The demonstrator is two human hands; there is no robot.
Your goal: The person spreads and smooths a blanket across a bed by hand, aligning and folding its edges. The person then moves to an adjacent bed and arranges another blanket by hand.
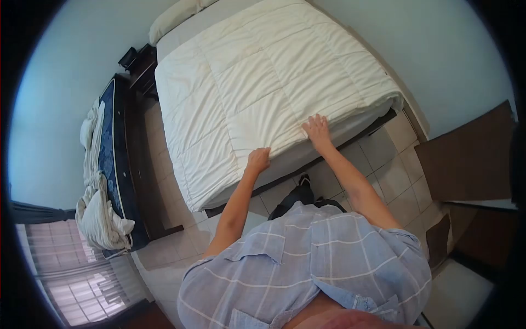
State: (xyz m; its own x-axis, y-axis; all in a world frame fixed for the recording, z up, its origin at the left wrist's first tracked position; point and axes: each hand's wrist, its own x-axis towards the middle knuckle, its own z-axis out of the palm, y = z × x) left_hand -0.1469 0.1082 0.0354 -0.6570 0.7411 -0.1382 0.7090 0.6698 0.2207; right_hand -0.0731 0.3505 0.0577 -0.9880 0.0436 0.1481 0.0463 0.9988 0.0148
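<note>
A white quilted comforter (252,82) covers most of the bed, with creases running from its front edge. My left hand (259,159) is closed on the comforter's front edge, near the middle of the bed's foot. To its right, my right hand (316,130) lies on top of the same edge with its fingers spread. Below the edge, the side of the mattress (296,160) shows, pale grey. At the head of the bed the flat sheet (186,32) and a white pillow (174,21) are visible.
A dark nightstand (143,68) is left of the bed. Beyond it, a blue mattress (108,148) with rumpled white bedding (100,219) lies on a dark frame. A curtained window (71,274) is lower left. A brown panel (466,156) stands at the right. Tiled floor (378,151) surrounds my feet.
</note>
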